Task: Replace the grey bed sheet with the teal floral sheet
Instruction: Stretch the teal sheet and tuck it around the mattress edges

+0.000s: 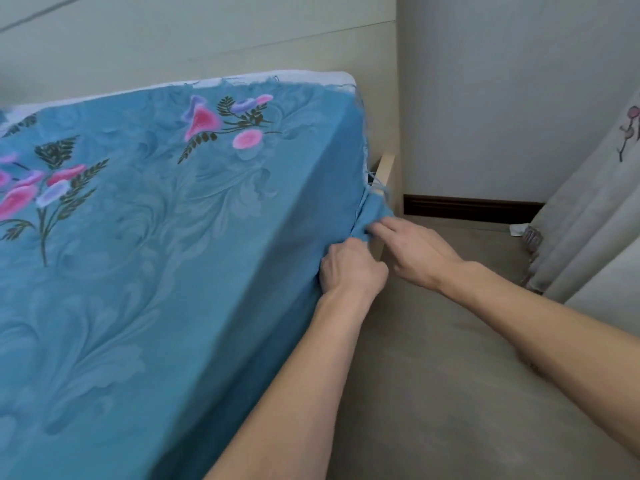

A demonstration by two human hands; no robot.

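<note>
The teal floral sheet (180,216) lies spread over the mattress, its pink and purple flowers facing up, and hangs down the bed's right side. A pale strip of mattress (322,77) shows along the head end. My left hand (349,268) has its fingers curled into the hanging cloth at the bed's side, near the head corner. My right hand (412,247) is just beside it, fingers pinching a bunched fold of the sheet's corner by the wooden bed frame (384,171). No grey sheet is in view.
A beige wall and headboard panel (207,39) stand behind the bed. A narrow strip of grey floor (450,375) runs between the bed and a pale curtain (588,202) at the right. A dark skirting board (471,206) lines the far wall.
</note>
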